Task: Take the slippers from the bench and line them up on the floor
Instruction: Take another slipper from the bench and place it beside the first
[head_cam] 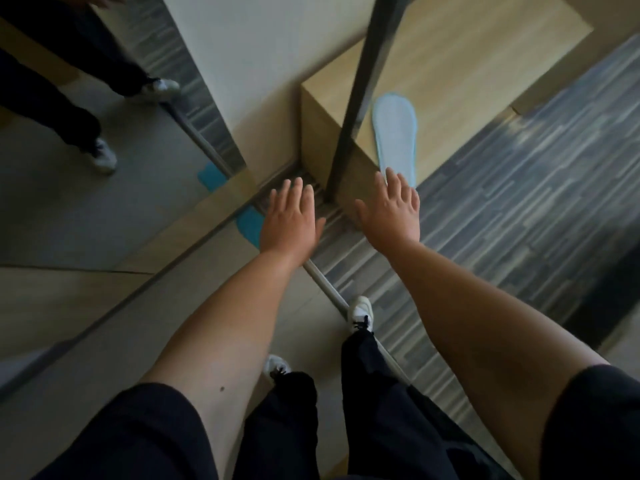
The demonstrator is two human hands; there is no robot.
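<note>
1 flat pale-blue fabric slipper [395,133] lies on the light wooden bench [460,81]. The right hand [389,211] reaches toward it, fingers spread. The left hand [291,220] is likewise empty.

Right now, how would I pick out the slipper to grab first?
Find the light wooden bench standing on the striped grey floor. On its top, near the front edge and just right of the dark vertical post, lies a flat slipper. It is pale blue, the only such thing on the bench, just beyond the right hand.
</note>
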